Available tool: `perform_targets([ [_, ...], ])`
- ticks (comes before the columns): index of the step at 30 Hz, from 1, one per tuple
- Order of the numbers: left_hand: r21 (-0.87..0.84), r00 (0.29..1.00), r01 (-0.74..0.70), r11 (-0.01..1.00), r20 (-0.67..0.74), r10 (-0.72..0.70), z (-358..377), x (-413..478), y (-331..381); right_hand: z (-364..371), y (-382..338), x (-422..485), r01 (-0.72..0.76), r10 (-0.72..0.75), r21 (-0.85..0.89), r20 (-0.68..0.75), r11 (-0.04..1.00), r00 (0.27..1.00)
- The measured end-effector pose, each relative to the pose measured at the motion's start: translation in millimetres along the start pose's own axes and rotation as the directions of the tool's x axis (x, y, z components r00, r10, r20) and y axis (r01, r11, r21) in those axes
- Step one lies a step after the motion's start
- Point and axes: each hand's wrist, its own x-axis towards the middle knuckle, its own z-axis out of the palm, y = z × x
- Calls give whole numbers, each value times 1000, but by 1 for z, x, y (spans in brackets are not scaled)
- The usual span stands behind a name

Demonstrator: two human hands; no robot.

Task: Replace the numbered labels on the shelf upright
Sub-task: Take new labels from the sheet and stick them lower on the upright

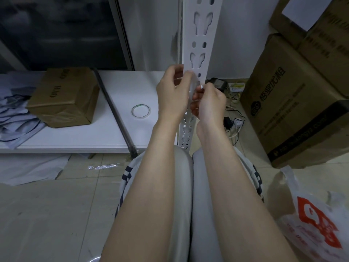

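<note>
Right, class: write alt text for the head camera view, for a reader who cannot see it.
Two bare hands, left hand and right hand, work together at a white slotted shelf upright. A tape roll lies on the white board to the left, with cardboard boxes stacked to the right.

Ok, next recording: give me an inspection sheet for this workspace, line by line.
Surface: white shelf board low over the tiled floor.
Job's things: white slotted shelf upright; tape roll lying flat on the board; no numbered label legible.
Clutter: brown box and crumpled sheets on the board; stacked cartons right; plastic bag.
Grips: left hand and right hand both at the upright, fingers pinching something small, unclear what.
Cables: power strip, adapter and loose wires behind the upright.
Surroundings: dark window, white wall.
</note>
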Motion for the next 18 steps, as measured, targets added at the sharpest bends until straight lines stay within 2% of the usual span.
perform_targets([
  [18,44,1000,-7,999,-24,8,1,5,-3,-1,1,2,13,-13,-24,-18,1000,1000],
])
